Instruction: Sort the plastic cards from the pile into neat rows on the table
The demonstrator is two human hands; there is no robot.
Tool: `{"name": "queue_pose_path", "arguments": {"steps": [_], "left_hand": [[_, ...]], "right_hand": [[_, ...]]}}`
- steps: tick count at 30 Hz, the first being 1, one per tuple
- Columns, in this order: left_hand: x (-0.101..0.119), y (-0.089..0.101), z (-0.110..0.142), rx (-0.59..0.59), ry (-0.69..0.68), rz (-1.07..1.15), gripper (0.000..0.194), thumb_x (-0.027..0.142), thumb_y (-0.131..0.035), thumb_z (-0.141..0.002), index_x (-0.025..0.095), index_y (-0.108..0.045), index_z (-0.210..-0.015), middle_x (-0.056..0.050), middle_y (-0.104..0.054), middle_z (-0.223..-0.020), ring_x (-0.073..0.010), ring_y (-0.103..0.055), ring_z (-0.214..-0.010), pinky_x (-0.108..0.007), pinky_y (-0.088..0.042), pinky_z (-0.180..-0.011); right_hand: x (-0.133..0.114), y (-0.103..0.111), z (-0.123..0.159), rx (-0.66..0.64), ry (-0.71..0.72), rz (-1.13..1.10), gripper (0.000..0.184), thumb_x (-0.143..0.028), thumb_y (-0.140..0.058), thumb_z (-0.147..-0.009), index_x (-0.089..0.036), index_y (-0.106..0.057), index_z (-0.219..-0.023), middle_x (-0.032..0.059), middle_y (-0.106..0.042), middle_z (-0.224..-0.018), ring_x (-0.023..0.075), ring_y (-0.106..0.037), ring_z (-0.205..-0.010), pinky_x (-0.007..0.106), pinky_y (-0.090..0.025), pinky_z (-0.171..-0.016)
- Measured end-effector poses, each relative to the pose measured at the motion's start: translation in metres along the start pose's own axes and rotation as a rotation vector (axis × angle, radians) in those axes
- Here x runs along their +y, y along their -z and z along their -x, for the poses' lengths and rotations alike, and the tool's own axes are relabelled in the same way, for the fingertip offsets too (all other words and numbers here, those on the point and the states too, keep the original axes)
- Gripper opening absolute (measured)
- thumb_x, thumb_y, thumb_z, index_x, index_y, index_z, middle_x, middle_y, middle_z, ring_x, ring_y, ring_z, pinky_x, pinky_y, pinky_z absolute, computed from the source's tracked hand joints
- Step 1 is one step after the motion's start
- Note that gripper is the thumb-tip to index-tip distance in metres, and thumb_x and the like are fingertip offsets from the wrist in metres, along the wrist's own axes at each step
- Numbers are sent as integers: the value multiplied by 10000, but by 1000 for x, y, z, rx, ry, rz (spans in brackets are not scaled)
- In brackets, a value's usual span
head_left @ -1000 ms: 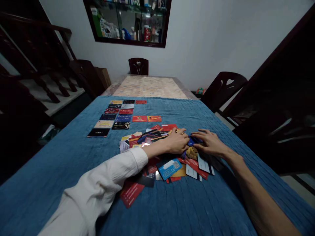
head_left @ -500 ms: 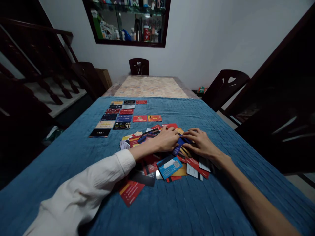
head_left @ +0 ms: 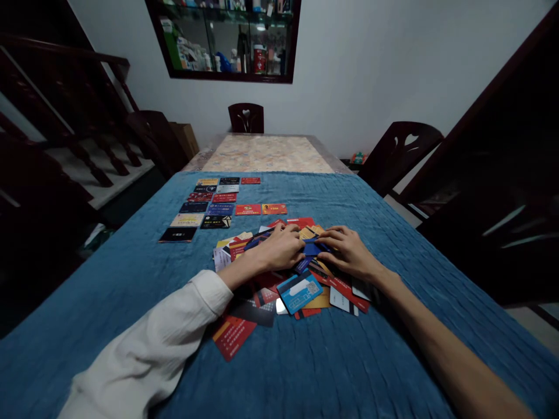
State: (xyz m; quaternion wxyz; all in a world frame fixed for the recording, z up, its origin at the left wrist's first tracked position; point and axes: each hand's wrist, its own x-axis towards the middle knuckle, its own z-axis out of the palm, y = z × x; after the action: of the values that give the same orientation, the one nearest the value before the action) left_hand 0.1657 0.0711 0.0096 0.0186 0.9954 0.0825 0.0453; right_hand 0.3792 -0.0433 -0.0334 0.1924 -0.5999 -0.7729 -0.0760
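Observation:
A loose, overlapping pile of plastic cards [head_left: 236, 334] lies on the blue cloth in front of me. My left hand [head_left: 283, 247] rests on top of the pile, its fingers bent over the cards and apart. Facing it from the right, my right hand [head_left: 347, 251] has its fingers stretched out and its thumb spread from them. Between the two hands shows a dark blue card [head_left: 311, 248], which the right fingertips touch. Nearer to me lies a light blue card [head_left: 300, 293] with a square code. My hands cover part of the pile.
Beyond the pile to the left, several cards are laid out in rows, among them a black card [head_left: 177, 234] and an orange card [head_left: 275, 209]. The blue cloth [head_left: 349, 366] covers the near part of the table. Chairs [head_left: 404, 148] stand around it.
Both my hands have shifted a little to the left over the pile. More of the yellow and dark blue cards shows between them. The rows of cards stay as they were.

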Motion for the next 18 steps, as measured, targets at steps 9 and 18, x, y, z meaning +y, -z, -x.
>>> {"name": "queue_pose_path", "arguments": {"steps": [9,18], "left_hand": [[-10,6,-2,127,-4,146,260,172,-477,-942,154,-702,-812,-85,-713,-885,-200,-641,-913,-318,-454,-855],[-23,-2,-3,238,132,326,245,79,-511,-820,159,-742,-840,-64,-732,-836,-173,-659,-793,-258,-478,-748]], "right_hand": [[0,-2,-2,146,-13,-174,227,-303,-529,-963,-243,-695,-1106,97,-717,-1051,266,-583,-1033,454,-473,-876],[0,-9,-3,165,-164,-279,146,-253,-546,-894,-232,-691,-901,76,-690,-885,251,-609,-905,394,-503,-779]]}}
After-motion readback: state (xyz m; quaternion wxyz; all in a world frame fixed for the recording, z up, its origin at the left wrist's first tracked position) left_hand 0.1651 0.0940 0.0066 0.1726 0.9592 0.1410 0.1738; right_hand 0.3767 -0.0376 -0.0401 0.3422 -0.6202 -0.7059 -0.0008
